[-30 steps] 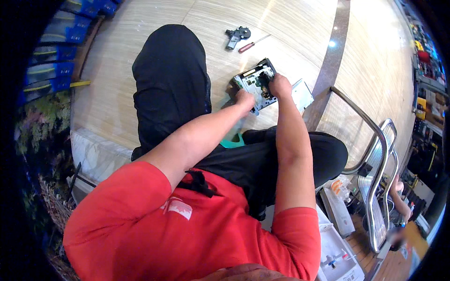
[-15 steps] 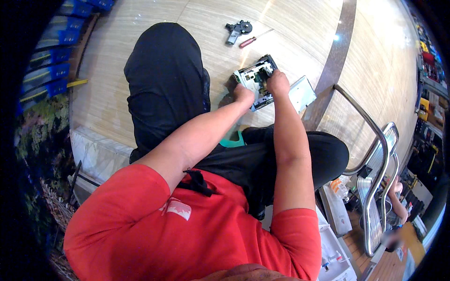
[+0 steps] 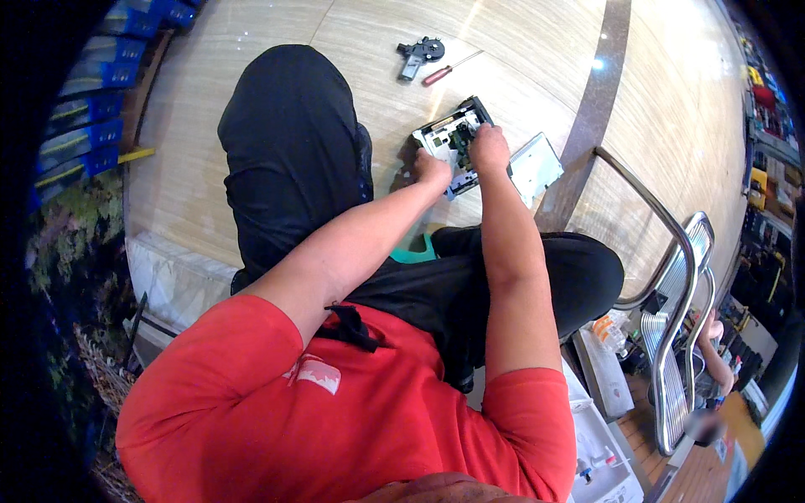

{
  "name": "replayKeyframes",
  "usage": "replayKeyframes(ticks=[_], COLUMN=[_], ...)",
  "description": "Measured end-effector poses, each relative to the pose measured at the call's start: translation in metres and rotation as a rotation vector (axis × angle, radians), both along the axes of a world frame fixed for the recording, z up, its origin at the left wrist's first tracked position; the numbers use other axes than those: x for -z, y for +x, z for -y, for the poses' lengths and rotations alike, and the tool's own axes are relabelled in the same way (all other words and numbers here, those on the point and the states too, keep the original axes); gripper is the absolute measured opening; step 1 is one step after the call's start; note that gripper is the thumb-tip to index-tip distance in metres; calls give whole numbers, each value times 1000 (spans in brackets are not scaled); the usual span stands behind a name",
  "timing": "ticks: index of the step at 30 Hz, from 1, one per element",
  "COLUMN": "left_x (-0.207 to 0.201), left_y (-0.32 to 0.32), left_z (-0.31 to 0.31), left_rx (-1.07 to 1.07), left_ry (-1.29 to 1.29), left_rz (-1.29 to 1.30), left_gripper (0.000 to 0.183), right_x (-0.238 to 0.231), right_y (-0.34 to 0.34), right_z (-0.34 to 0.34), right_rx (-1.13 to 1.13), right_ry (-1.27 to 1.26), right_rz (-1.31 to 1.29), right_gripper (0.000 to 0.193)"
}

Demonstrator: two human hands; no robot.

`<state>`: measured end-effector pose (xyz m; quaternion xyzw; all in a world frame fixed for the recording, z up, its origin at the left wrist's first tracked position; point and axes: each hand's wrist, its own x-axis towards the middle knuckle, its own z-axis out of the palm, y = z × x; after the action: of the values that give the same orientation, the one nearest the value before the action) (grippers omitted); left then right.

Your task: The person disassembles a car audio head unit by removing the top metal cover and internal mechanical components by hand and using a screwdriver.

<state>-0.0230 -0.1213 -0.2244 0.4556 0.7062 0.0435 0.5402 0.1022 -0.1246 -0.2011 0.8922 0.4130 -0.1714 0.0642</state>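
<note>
An opened boxy electronic unit (image 3: 455, 138) with a metal frame, white plates and dark inner parts lies in front of my folded legs. My left hand (image 3: 433, 170) is closed on its near left edge, and the thumb side rests on the frame. Over the right part of the open inside is my right hand (image 3: 490, 151), its fingers drawn together and pointing down. Its fingertips are partly hidden, so what they pinch cannot be made out. A flat silver metal cover (image 3: 536, 166) lies on the floor just right of the unit.
Beyond the unit lie a red-handled screwdriver (image 3: 450, 70) and a black and grey motor-like part (image 3: 419, 57). A green item (image 3: 414, 251) sits by my legs. A chrome-framed chair (image 3: 671, 323) stands at right, with another person's arm (image 3: 714, 365) behind it. Blue bins (image 3: 102, 105) line the left.
My right hand has shifted slightly left, further over the unit's open inside. My left hand keeps its hold on the edge.
</note>
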Motion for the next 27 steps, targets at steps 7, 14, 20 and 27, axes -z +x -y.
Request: replayKeyframes(ticks=[7, 14, 20, 27], left_x=[-19, -6, 3, 17], left_y=[0, 2, 0, 4], left_z=[2, 1, 0, 0], left_rx=[-22, -73, -34, -7], left_ry=[-62, -11, -8, -22], left_rz=[38, 32, 17, 7], left_gripper=[32, 34, 35, 41], right_x=[1, 2, 5, 10], right_y=[1, 1, -3, -4], right_z=[3, -1, -4, -3], right_rx=[17, 0, 2, -22], right_ry=[-28, 49, 10, 37], right_rz=[-25, -66, -18, 6], right_gripper=[20, 19, 20, 19])
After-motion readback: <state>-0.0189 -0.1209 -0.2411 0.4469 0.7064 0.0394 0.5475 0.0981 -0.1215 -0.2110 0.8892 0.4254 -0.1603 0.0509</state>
